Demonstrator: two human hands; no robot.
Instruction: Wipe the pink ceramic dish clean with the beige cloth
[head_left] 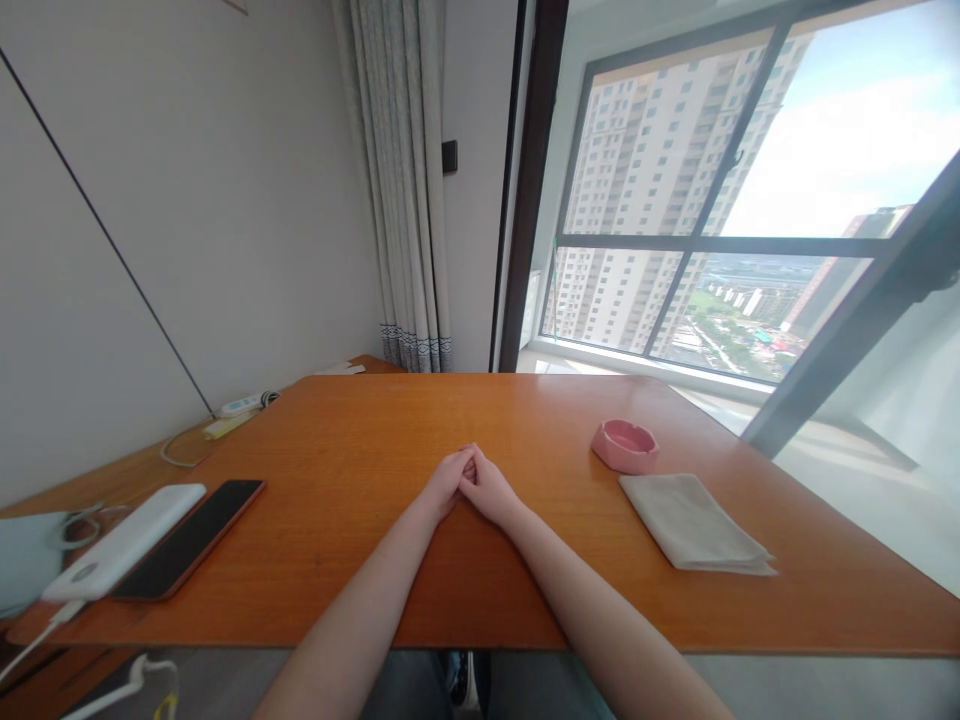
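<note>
My left hand (449,478) and my right hand (489,488) are clasped together on the orange-brown wooden table (360,440), fingers closed against each other. No object shows between them, though the inner sides of the palms are hidden. To the right of my hands is a pink angular ashtray-like dish (625,448). Just in front of it lies a folded light grey cloth (694,525). Over at the left edge, a dark-screened phone (191,540) rests beside a white power bank (127,540), both apart from my hands.
A white cable (69,612) runs from the power bank over the front left edge. At the back left, a power strip (241,405) lies against the wall. A grey curtain (405,200) hangs behind the table, and a large window (675,242) is at the right.
</note>
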